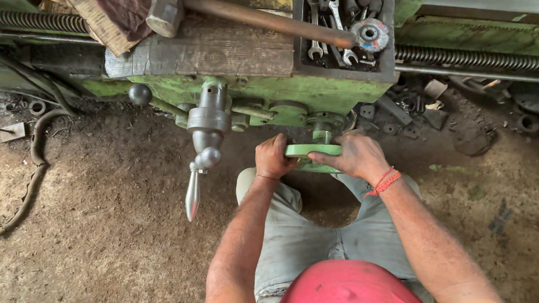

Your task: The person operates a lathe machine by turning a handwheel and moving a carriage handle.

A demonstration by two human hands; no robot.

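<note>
Seated close against the green lathe (317,91), a person's left hand (273,158) and right hand (356,157) both clasp its green handwheel (310,150), apparently lying flat between them.

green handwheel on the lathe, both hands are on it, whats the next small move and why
Probably a short turn of the green handwheel. The left hand grips its left rim and the right hand lies over its right rim, so both are set on opposite sides to rotate it. The long metal lever hangs just left of the left hand, so I'd keep the turn small and the knuckles clear.
</note>
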